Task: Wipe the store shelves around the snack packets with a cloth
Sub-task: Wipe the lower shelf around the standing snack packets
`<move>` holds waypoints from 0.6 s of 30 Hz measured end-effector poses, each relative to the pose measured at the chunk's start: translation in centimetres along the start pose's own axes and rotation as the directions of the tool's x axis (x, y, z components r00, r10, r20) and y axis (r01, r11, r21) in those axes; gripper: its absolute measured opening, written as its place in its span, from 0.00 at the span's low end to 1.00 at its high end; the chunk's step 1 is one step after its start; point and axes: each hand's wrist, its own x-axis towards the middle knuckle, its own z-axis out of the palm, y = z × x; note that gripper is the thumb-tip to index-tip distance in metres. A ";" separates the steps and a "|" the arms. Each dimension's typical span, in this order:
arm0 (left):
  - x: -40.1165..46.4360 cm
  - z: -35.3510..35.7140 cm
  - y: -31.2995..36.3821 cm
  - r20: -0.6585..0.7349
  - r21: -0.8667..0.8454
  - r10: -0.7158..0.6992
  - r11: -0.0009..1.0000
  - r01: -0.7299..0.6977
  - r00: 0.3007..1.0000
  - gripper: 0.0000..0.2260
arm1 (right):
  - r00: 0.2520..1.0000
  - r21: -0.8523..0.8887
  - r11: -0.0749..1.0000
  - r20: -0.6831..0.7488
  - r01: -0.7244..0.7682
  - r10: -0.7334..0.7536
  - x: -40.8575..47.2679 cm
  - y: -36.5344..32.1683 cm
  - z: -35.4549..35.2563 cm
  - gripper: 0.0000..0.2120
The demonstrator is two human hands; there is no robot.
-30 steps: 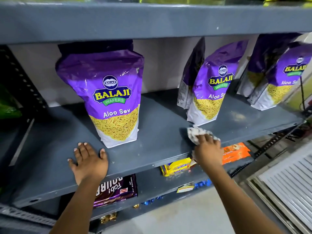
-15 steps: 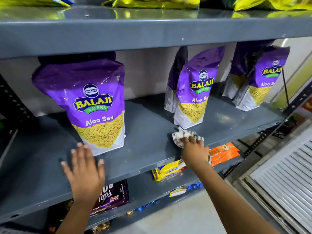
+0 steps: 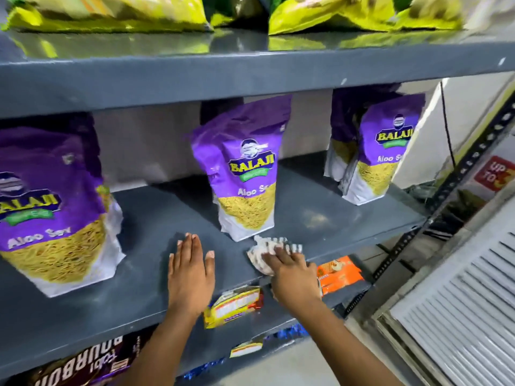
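Cloth (image 3: 269, 250) under right hand (image 3: 292, 270), beside flat left hand (image 3: 189, 270).

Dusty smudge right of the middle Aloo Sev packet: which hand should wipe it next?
Right. The right hand already presses the cloth on the shelf, just short of the smudge. The left hand lies flat, empty, farther away.

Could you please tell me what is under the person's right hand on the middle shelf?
A crumpled white cloth lies under the right hand, pressed onto the grey shelf. The cloth's rear part is covered.
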 end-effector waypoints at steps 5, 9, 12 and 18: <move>2.3 3.0 3.6 0.084 0.065 -0.183 0.982 0.178 0.980 0.25 | 0.994 0.052 0.994 0.025 0.101 -0.102 1.4 5.2 -1.6 0.25; 2.5 4.7 3.8 0.067 0.194 -0.258 0.951 0.241 0.964 0.26 | 0.972 0.122 0.972 0.101 0.199 -0.212 2.9 7.0 -3.0 0.24; 2.6 4.9 3.7 0.057 0.234 -0.262 0.942 0.242 0.963 0.27 | 0.945 0.256 0.941 0.182 0.220 -0.271 4.3 8.1 -5.0 0.23; 2.7 5.1 3.5 0.065 0.271 -0.255 0.935 0.229 0.965 0.27 | 0.981 0.284 0.941 -0.120 0.182 -0.153 14.7 9.6 -13.1 0.22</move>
